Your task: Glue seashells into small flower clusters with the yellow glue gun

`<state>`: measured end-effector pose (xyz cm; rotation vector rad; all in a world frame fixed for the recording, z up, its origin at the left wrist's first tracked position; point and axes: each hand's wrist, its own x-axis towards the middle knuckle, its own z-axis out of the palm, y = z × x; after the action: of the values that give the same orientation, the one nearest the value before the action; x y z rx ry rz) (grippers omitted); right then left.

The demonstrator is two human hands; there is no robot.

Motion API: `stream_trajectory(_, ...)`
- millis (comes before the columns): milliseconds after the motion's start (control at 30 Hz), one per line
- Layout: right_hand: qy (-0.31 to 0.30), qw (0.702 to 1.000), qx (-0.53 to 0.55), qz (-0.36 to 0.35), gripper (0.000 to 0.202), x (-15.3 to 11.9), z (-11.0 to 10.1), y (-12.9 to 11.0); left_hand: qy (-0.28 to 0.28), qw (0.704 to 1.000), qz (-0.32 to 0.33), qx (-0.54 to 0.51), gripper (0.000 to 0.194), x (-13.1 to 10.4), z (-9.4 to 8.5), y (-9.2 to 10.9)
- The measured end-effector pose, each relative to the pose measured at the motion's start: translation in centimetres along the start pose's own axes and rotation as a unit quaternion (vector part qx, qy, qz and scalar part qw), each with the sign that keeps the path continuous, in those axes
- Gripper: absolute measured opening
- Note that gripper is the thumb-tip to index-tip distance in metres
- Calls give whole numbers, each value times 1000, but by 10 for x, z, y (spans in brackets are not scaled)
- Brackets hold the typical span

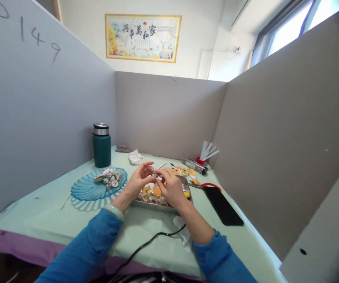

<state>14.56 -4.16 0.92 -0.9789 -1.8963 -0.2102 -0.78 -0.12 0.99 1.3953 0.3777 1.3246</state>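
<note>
Both my hands meet over a shallow metal tray filled with shells, some pale and some orange. My left hand pinches a small shell-like piece, its other fingers raised. The fingertips of my right hand close on the same piece from the right. Its exact shape is too small to make out. To the left, a blue fluted plate carries a heap of small spiral shells.
A green bottle stands at the back left. On the right lie a black phone, red-handled scissors and a clear tube, near white sticks in a red holder. A black cable crosses the front. Partitions enclose the table.
</note>
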Motion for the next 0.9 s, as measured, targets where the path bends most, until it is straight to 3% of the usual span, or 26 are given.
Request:
stream_trajectory(400, -8, 997, -71, 16, 13, -2, 4, 2, -17, 999, -29, 9, 51, -1, 1, 0)
stream_trajectory(900, 11, 995, -94, 24, 10, -2, 4, 1, 5, 1000, -27, 4, 55, 0, 0, -2)
